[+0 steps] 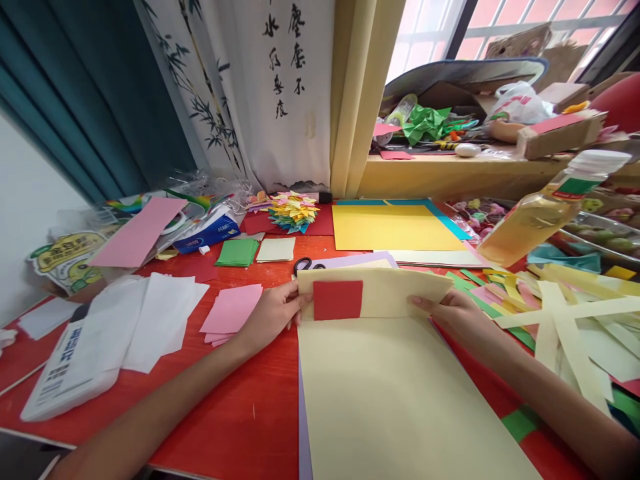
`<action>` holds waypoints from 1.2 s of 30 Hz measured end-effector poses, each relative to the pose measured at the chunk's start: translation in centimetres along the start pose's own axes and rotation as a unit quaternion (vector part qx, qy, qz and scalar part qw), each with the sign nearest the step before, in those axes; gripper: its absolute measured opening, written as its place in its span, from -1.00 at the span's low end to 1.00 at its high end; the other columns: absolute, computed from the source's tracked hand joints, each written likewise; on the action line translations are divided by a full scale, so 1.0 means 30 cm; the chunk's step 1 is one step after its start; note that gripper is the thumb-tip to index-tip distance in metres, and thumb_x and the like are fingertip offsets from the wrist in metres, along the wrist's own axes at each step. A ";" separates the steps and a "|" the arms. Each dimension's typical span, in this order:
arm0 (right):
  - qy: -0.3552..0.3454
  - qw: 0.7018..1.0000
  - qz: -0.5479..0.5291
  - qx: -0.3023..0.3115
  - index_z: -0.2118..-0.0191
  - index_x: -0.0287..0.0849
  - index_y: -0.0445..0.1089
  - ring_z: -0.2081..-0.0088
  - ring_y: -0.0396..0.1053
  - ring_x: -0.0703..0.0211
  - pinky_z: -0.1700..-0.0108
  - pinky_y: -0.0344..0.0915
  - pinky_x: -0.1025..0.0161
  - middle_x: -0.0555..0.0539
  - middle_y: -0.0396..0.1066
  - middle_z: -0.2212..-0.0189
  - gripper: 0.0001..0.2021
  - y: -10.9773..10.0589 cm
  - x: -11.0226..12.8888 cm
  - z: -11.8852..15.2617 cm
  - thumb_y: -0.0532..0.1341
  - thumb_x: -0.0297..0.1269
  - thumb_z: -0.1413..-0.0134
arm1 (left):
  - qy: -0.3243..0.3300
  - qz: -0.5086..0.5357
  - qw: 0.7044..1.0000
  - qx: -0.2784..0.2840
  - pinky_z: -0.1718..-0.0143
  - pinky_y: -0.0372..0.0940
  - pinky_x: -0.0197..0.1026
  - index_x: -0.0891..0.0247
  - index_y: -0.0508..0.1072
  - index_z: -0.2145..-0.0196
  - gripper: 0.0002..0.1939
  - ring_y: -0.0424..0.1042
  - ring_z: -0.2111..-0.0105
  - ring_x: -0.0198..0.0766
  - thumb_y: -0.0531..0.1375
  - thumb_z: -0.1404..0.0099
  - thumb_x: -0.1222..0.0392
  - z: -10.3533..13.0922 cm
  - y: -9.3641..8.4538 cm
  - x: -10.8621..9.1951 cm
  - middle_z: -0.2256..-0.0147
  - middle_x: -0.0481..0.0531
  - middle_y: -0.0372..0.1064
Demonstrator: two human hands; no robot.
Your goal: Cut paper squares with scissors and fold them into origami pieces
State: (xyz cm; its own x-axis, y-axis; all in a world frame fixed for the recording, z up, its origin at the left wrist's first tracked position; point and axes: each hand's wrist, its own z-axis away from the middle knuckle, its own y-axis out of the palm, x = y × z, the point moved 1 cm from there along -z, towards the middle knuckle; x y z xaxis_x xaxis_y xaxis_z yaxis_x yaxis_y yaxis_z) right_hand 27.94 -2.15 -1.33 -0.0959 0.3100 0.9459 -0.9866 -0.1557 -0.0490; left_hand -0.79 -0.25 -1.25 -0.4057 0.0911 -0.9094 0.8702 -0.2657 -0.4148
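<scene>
A large sheet of pale yellow paper (400,387) lies in front of me, its far end folded over toward me into a strip. My left hand (277,307) pinches the left end of that strip, and my right hand (445,307) pinches its right end. On the folded strip, close to my left fingers, rests a small red paper rectangle (338,300). Lilac paper (305,427) shows beneath the sheet along its left side. Just beyond the fold are the black handles of a pair of scissors (303,264), their blades hidden.
Pink squares (230,310), green squares (237,252) and a white tissue pack (85,360) lie to the left. Yellow card (390,227) and a folded-paper cluster (294,212) sit behind. At right are cut paper strips (560,327) and a bottle of amber liquid (545,207).
</scene>
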 end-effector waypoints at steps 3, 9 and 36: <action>0.007 1.000 -0.006 0.006 0.04 -0.14 0.33 0.19 0.43 -0.10 0.25 0.40 0.09 -0.14 0.45 0.14 -0.57 0.006 0.001 0.004 0.19 -0.07 0.04 | 0.001 -0.006 1.000 -0.001 0.57 0.10 -0.34 0.24 0.37 0.29 -0.77 0.19 0.66 -0.40 0.07 -0.22 0.05 0.002 0.000 0.000 0.65 -0.14 0.25; 0.001 1.000 -0.004 -0.006 0.09 -0.14 0.37 0.22 0.45 -0.07 0.26 0.39 0.10 -0.12 0.47 0.18 -0.61 0.007 0.000 0.006 0.20 -0.08 0.05 | 0.006 -0.023 1.000 -0.006 0.56 0.11 -0.32 0.25 0.36 0.38 -0.75 0.21 0.65 -0.38 0.05 -0.22 0.01 0.006 -0.002 -0.004 0.64 -0.13 0.26; 0.021 0.997 0.069 0.014 0.41 -0.14 0.38 0.41 0.33 0.09 0.43 0.27 0.26 -0.06 0.40 0.45 -0.79 -0.025 0.000 -0.007 0.20 -0.09 0.05 | -0.036 0.042 0.998 -0.019 0.67 0.13 -0.34 0.24 0.29 0.18 -0.70 0.18 0.66 -0.40 0.07 -0.19 0.03 -0.012 -0.007 0.001 0.56 -0.11 0.24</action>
State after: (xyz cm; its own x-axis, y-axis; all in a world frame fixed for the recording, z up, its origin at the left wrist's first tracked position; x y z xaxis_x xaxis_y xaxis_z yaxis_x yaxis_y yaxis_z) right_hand 28.67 -1.84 -1.37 -0.2364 0.3225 0.9166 -0.9596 -0.2259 -0.1680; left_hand -0.88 0.15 -1.22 -0.3484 0.0002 -0.9373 0.9114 -0.2334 -0.3388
